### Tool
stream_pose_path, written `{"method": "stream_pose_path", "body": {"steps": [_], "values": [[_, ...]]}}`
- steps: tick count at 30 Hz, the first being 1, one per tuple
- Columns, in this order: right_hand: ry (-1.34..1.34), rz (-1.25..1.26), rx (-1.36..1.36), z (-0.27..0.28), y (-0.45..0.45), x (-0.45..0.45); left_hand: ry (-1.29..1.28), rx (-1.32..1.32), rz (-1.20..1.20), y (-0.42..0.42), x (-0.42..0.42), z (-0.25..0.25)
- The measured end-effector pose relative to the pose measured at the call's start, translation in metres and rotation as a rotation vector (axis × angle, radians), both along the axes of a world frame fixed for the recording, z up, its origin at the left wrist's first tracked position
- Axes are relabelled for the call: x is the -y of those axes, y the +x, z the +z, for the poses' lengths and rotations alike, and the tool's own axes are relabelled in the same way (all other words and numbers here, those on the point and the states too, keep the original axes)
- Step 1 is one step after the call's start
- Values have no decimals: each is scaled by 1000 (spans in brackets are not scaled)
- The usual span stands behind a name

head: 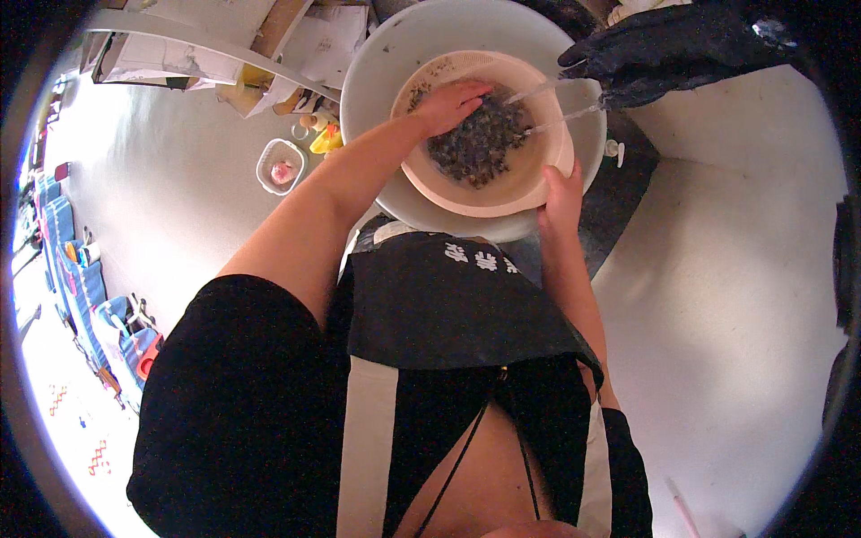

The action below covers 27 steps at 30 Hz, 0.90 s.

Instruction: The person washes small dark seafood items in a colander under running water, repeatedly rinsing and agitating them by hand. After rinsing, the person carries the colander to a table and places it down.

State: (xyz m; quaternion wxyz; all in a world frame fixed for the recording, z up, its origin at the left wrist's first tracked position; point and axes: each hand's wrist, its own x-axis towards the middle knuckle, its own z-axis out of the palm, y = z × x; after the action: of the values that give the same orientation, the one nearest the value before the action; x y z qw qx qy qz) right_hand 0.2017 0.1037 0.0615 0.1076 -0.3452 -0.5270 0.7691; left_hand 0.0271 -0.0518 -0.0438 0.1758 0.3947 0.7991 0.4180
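My left hand (454, 107) lies on a heap of small dark pieces (477, 144), perhaps shellfish or snails, in a shallow pinkish-beige strainer basket (558, 151). Its fingers are extended and hold nothing visible. With my right hand (564, 191) I grip the basket's near right rim, thumb on top. Cloudy water surrounds the pieces. The basket sits tilted inside a large round pale basin (370, 60). Two thin streams of water (558, 123) run into the basket from the upper right, near a long, dark, wrinkled object (666, 57) whose kind I cannot tell.
A white plastic basket (259, 165) with a pinkish item stands left of the basin, near a yellow object (327, 140). A shelf edge (195, 42) with papers and boxes runs along the upper left. A pale wall (740, 222) rises on the right. Blue hanging organizers (74, 269) are far left.
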Motion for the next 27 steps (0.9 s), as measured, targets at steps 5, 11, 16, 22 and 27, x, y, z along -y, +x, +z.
{"method": "stream_pose_path", "body": {"steps": [5,11,16,22,27], "values": [[9,38,-5,10,3,6,67,40,-50,2,5,-20],[24,7,-3,28,2,16,49,-33,-124,15,8,-11],[35,27,29,34,-3,19,38,30,-77,20,11,3],[45,69,55,35,-7,18,22,14,-8,21,10,-1],[96,93,91,40,-12,18,25,20,18,21,8,-3]]}}
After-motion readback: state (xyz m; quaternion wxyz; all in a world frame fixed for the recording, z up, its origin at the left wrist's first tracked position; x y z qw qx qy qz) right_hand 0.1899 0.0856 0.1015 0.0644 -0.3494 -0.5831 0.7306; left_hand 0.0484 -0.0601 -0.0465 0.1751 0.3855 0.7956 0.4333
